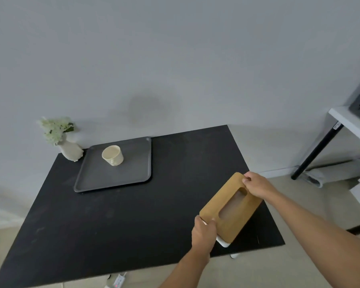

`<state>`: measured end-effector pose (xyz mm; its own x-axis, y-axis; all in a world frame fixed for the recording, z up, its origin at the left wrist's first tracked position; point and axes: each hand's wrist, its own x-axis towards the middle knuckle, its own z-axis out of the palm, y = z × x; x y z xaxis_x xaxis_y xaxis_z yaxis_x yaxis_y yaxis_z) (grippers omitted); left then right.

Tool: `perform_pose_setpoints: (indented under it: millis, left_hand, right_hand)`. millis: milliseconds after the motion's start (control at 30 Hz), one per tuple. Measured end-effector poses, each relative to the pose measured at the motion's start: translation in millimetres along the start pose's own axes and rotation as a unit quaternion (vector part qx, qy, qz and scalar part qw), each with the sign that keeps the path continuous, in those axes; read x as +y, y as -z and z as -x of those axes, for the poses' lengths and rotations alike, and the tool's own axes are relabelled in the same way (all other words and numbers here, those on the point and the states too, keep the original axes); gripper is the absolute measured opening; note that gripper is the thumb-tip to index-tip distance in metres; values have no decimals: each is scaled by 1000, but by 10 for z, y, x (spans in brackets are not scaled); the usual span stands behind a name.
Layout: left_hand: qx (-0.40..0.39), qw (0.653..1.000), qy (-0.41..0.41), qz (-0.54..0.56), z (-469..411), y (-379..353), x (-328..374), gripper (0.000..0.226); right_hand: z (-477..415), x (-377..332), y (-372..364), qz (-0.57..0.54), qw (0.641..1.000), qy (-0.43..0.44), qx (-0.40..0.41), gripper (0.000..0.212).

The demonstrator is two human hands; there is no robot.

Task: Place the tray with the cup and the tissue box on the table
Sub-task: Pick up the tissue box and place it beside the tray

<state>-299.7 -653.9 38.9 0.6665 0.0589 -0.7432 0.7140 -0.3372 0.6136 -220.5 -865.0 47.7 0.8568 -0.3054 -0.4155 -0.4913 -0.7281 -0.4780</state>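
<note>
A grey tray (96, 179) lies on the black table (112, 221) near the wall, with a cream cup (112, 155) standing on its far left part. At the table's right side is a tissue box (222, 221) with a wooden lid and white base. My left hand (203, 233) grips its near end and my right hand (258, 185) grips its far end. The box is tilted, and whether its base touches the table is unclear.
A white vase with pale flowers (60, 138) stands at the table's back left corner beside the tray. A white shelf with a black leg (320, 148) and a dark perforated bin stands to the right. A power strip (117, 280) lies on the floor.
</note>
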Motion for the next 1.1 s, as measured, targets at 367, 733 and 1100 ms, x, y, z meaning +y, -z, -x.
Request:
perform_pose_setpoints:
  millis: [367,733,1100]
  left_hand:
    - [34,996,-61,51,-561,904,268,62]
    - [3,989,-145,2,-1440,1771,827,40]
    - [37,987,-154,-18,-2154,2043,1530,32]
  right_hand:
    - [-155,-769,-375,-73,996,-42,20,40]
    - [-591,-1503,-688,-109,990,-85,39,38]
    - [-1402,-1918,-651,-133,989,-54,32,32]
